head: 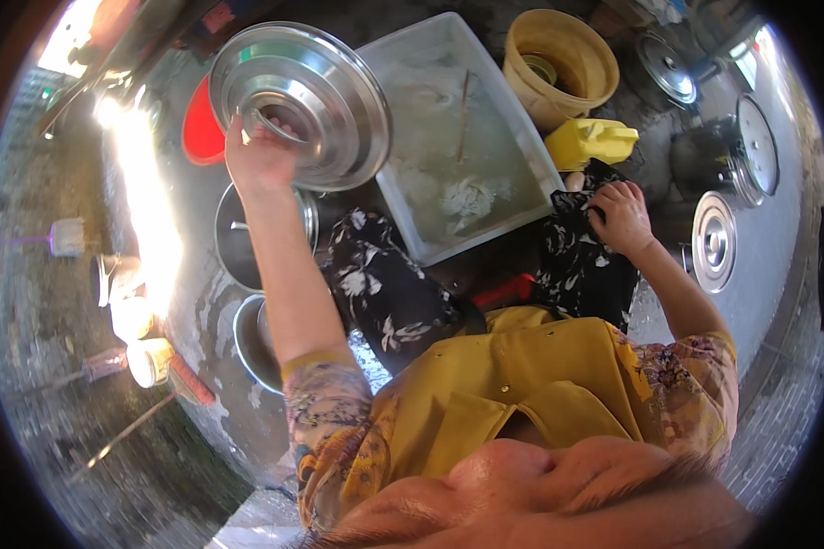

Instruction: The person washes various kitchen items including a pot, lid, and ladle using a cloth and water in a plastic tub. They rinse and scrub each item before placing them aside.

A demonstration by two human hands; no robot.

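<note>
My left hand (266,154) grips the loop handle of a round stainless steel lid (347,117), holding it up beside a white plastic tub (498,232). Cloudy water fills part of the tub. In that water lie a whitish crumpled scrubber or cloth (470,197) and a thin brown stick (463,117). On my right knee, over black floral trousers (577,274), rests my right hand (621,216) with nothing in it. Below the lid, a metal pot (237,240) is partly hidden by my left forearm. A red plastic basin (202,130) shows behind the lid's left edge.
Beyond the tub's right side stand a yellowish bucket (532,103) and a yellow jerrycan (584,145). Farther right are a large pot (707,161) and a flat metal lid (714,241). Another basin (247,343) sits left of my leg. Several containers line the left wall.
</note>
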